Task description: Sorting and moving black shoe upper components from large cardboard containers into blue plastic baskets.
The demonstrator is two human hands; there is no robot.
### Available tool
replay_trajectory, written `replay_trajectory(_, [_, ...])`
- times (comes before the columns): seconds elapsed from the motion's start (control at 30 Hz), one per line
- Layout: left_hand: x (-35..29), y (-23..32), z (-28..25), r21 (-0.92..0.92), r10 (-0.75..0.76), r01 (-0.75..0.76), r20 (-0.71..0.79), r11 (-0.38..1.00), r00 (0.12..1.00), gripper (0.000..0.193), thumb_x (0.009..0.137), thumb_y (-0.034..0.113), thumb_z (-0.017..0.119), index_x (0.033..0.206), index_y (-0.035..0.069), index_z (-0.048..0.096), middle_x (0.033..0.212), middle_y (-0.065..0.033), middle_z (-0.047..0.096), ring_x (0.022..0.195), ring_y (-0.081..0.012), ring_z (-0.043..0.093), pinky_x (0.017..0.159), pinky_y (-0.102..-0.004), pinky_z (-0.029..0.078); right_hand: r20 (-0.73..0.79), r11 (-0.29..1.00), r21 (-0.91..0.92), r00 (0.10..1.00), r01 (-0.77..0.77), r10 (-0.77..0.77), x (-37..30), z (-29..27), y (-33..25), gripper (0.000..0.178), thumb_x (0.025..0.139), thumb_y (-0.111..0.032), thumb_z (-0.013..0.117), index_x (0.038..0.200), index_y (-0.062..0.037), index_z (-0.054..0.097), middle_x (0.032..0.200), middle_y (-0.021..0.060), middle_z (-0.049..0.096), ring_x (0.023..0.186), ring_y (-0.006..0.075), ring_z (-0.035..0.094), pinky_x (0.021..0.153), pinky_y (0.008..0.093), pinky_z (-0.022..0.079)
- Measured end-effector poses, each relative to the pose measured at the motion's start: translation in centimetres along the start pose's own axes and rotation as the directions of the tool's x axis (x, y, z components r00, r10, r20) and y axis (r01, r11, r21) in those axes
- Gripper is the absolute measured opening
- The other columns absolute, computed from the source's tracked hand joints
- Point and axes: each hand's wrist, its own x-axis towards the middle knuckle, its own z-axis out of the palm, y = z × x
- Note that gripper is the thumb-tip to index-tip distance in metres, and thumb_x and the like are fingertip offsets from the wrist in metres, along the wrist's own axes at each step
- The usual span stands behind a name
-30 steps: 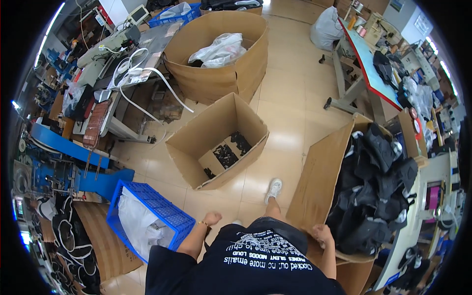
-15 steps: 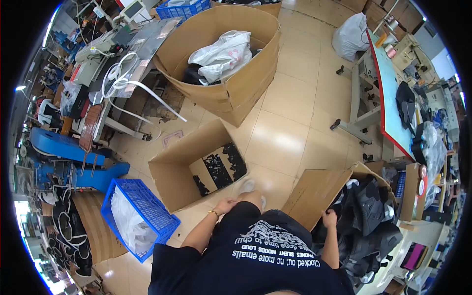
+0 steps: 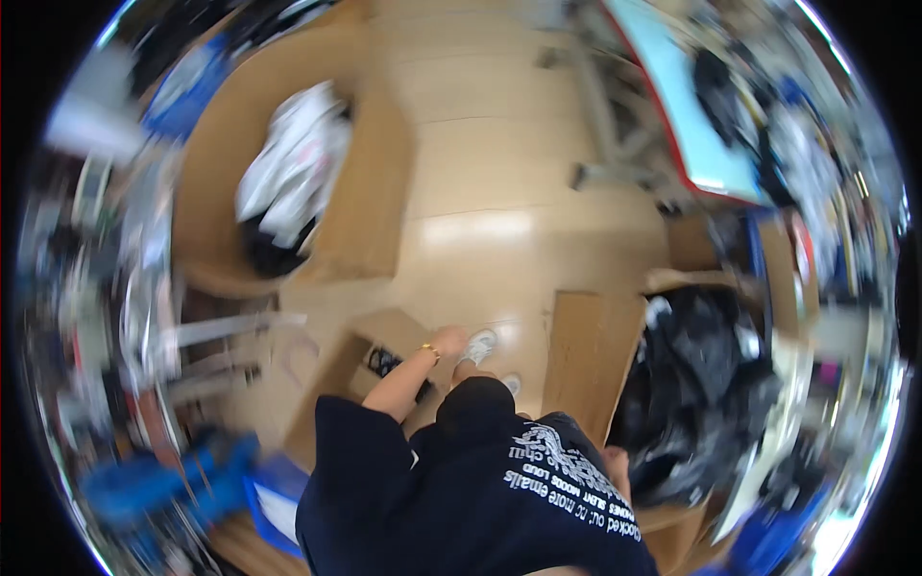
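My left hand [image 3: 448,340], with a band at its wrist, hangs over the floor beside a small open carton [image 3: 392,329] that has black scraps on its bottom. Its fingers are smeared by motion, and I see nothing held in it. My right hand [image 3: 616,459] is low at the near left edge of another open carton [image 3: 576,360]. That carton is heaped with black pieces [image 3: 706,365] that look soft and flat. Blur hides the right fingers too, so whether they touch the carton or the pieces cannot be told.
A large cardboard bin [image 3: 370,206] holding a white bag [image 3: 296,163] stands at the far left. At the right is a wheeled table with a pale blue top [image 3: 672,106]. A blue crate [image 3: 274,509] sits near left. Tiled floor [image 3: 480,163] runs between them.
My view has turned to the right and blurred. The bin and small carton have shifted left in the picture. My left arm now reaches further forward, and my right hand is lower, nearer my body.
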Motion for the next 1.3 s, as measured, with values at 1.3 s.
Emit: replay_trajectory(1.3, [8.2, 31.4, 15.8, -0.139, 0.004, 0.001, 0.031, 0.990, 1.000, 0.032, 0.080, 0.017, 0.042, 0.066, -0.010, 0.051, 0.054, -0.0164, 0.056, 0.043, -0.0196, 0.057, 0.037, -0.0261, 0.044, -0.408, 0.446, 0.871, 0.807, 0.204, 0.428, -6.7, -7.1, 17.3, 0.051, 0.067, -0.037, 0.067, 0.097, 0.0014, 0.054, 0.076, 0.0083, 0.059, 0.071, 0.0132, 0.055, 0.067, 0.0257, 0.043])
